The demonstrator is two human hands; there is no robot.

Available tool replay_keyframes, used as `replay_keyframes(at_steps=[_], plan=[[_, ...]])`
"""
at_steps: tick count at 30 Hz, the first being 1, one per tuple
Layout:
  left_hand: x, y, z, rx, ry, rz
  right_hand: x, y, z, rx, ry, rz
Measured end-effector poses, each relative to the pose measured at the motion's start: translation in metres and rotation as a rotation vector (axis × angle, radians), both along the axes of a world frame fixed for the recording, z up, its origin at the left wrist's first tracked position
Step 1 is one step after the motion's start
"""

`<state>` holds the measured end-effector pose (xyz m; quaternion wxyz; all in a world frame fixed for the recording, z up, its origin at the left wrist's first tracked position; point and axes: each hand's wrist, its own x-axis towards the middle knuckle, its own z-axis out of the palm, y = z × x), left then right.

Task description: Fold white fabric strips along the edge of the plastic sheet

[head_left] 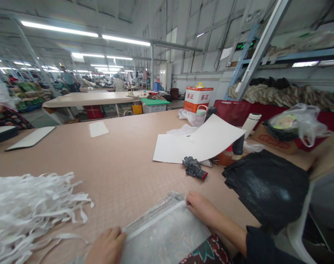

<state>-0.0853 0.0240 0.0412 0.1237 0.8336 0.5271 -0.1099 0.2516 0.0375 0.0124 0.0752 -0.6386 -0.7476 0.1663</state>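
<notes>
A greyish, shiny, faintly patterned sheet of cloth or film (167, 234) lies at the table's near edge, with a white strip along its far side. My left hand (106, 246), slightly blurred, is closed at the sheet's left edge. Its far right corner is in the curled fingers of my right hand (201, 209). A dark red floral cloth (208, 251) shows below the sheet's near right edge. Left of my hands spreads a heap of white fabric strips (37, 209); one strip trails toward my left hand.
Beyond my right hand lie a grey knit glove (194, 168), a curved white board (194, 141) and a stack of black sheets (268, 185). Farther right stand a white bottle (251, 124) and a bagged bundle (293, 123). A small white panel (98, 129) lies across the table (123, 154).
</notes>
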Motion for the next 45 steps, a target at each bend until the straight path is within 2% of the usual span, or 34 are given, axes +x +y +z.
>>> replay_keyframes(at_steps=[1,3,7,10,13,16,19,21,24,28,31,35,45], plan=[[0.022,0.005,0.008,-0.008,-0.032,-0.040,0.000,0.000,-0.001,-0.012,-0.021,-0.005],[0.063,0.016,0.013,-0.005,-0.124,-0.121,-0.001,-0.001,-0.001,-0.027,-0.044,-0.002],[0.124,0.033,-0.001,0.058,-0.300,-0.156,0.002,-0.006,0.005,0.012,-0.006,-0.003],[0.154,0.039,-0.014,0.131,-0.384,-0.130,0.006,-0.004,0.006,0.002,0.228,-0.059],[0.171,0.043,-0.024,0.158,-0.447,-0.059,0.008,0.007,-0.006,-0.007,0.527,-0.119],[0.177,0.046,-0.032,0.136,-0.484,0.021,0.005,0.019,-0.024,0.010,0.731,-0.167],[0.180,0.047,-0.036,0.125,-0.476,0.039,0.003,0.023,-0.035,0.037,0.748,-0.169],[0.181,0.046,-0.038,0.171,-0.452,-0.019,0.002,0.022,-0.038,0.097,0.665,-0.164],[0.181,0.040,-0.043,0.322,-0.349,-0.180,0.001,0.018,-0.038,0.200,0.501,-0.163],[0.180,0.035,-0.050,0.464,-0.222,-0.320,0.001,0.017,-0.035,0.276,0.321,-0.078],[0.181,0.035,-0.054,0.497,-0.196,-0.356,0.003,0.022,-0.028,0.212,0.288,-0.040],[0.182,0.035,-0.056,0.495,-0.185,-0.361,0.003,0.031,-0.021,0.096,0.248,-0.064],[0.183,0.033,-0.045,0.409,-0.169,-0.357,0.002,0.044,-0.024,0.036,0.200,-0.053]])
